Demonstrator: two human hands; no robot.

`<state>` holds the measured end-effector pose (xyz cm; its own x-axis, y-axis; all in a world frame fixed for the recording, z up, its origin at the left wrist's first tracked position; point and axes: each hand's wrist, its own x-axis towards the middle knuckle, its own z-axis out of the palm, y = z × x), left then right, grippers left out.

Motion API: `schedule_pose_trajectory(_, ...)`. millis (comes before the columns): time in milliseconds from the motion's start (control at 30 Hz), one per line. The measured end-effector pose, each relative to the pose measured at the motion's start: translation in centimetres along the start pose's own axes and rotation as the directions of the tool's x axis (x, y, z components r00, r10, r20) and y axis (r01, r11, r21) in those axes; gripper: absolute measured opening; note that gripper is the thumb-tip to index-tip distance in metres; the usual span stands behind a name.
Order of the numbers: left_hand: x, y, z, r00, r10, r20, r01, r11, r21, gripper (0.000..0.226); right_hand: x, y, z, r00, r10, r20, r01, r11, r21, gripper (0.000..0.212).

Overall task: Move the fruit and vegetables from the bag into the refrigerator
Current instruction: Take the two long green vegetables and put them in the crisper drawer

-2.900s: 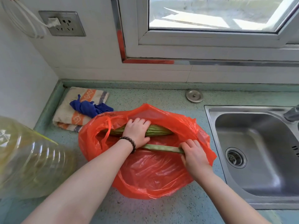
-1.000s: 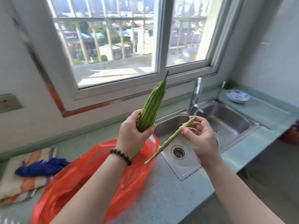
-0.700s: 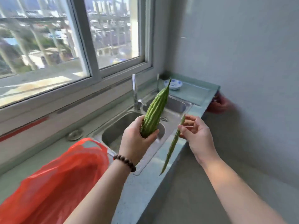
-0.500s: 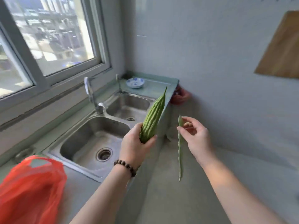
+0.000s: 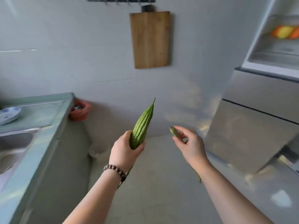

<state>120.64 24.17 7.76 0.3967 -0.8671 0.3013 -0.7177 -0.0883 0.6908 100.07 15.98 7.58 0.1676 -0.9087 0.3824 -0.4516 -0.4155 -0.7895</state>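
Grey tiled wall [image 5: 64,46] behind, wooden cutting board [image 5: 149,39] hanging on it – refrigerator [image 5: 258,126] at right, door open. Left hand [image 5: 125,151] grasping ridged bitter gourd [image 5: 142,126], tip up; right hand [image 5: 191,146] pinching thin green bean [image 5: 174,134] – both held above floor.

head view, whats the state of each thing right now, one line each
left hand: grips the gourd's lower end
gourd: held up, tip pointing up
right hand: pinches the top of the bean
bean: hangs down behind the right wrist
fridge: upper section open, lower doors shut
orange and yellow food: on an upper fridge shelf, blurred
cutting board: hangs on the wall
dish: sits on the counter
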Motion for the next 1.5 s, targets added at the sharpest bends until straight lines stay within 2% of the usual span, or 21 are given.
schedule_pose_trajectory(133,3.3,5.3,6.9,0.988,0.089,0.128,-0.082,0.995,-0.060,0.035,1.7,5.3,-6.5,0.989,0.060,-0.136,-0.070,0.996,-0.064,0.034)
schedule_pose_trajectory(367,8.7,13.3,17.4,0.927,0.230,0.296,-0.180,0.966,-0.185,0.036,4.9,11.9,-14.5,0.926,0.142,-0.350,-0.194,0.974,-0.117,0.033)
schedule_pose_trajectory(700,21.7,19.7,31.1,0.825,0.375,0.423,-0.258,0.916,-0.309,0.033,16.0,21.2,-19.8,0.863,0.221,-0.454,-0.330,0.927,-0.176,0.034)
schedule_pose_trajectory(1000,37.9,26.9,40.1,0.777,0.475,0.412,-0.316,0.862,-0.397,0.029,31.6,25.6,-24.8,0.803,0.194,-0.563,-0.364,0.908,-0.206,0.034)
schedule_pose_trajectory(1300,46.4,31.6,47.8,0.751,0.530,0.394,-0.363,0.829,-0.425,0.027,41.2,30.7,-29.0,0.781,0.194,-0.594,-0.405,0.880,-0.246,0.033)
schedule_pose_trajectory(1500,50.3,35.9,53.2,0.740,0.560,0.373,-0.399,0.812,-0.427,0.028,47.3,35.5,-33.2,0.747,0.194,-0.635,-0.411,0.887,-0.212,0.021)
